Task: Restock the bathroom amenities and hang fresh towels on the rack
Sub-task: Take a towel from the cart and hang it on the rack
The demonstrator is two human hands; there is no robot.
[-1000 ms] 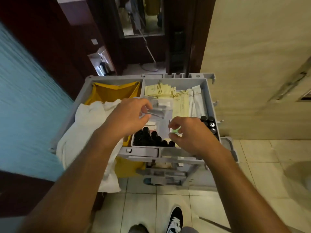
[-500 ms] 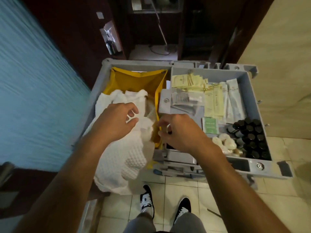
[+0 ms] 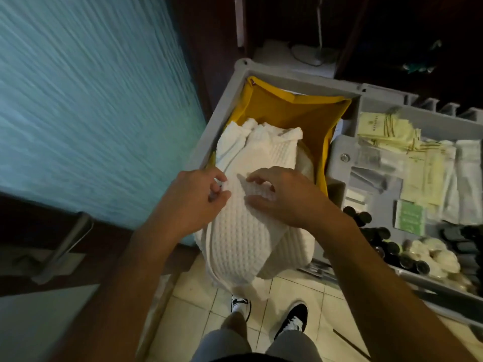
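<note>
Left hand: The left hand (image 3: 194,199) was at the left edge of the white towel (image 3: 243,239). Its fingers were curled in, and it pinched the edge of the cloth between thumb and fingers.
Right hand: The right hand (image 3: 285,197) was on top of the towel, just beside the left hand. Its fingers were bent like a claw, with the tips on the bumpy cloth. The thumb pushed in from below, so it gripped a fold of the towel.
White towel: It was thick and had little squares all over it. Its top part lay in the yellow bag (image 3: 300,113). Its bottom part hung down over the near side of the gray cart (image 3: 218,126), above the floor (image 3: 193,309).
Yellow bag: It sat open in the left part of the cart, and more white cloth was inside it.
Tray: A gray tray (image 3: 337,163) filled the right part of the cart, just beside the bag.
Cream packets: The cream packets (image 3: 384,129) lay in a pile at the far end of the tray.
Green packet: 1 green packet (image 3: 409,218) lay flat, nearer to the person.
Black bottles: Small black bottles (image 3: 366,218) stood close together at the near side of the tray.
Round soaps: White round soaps (image 3: 433,254) sat in a heap next to the bottles.
Shoes: 2 black and white shoes (image 3: 294,321) stood on the tiled floor, below the hanging towel.
Blue wall: A blue wall (image 3: 91,100) was on the left of the cart.
</note>
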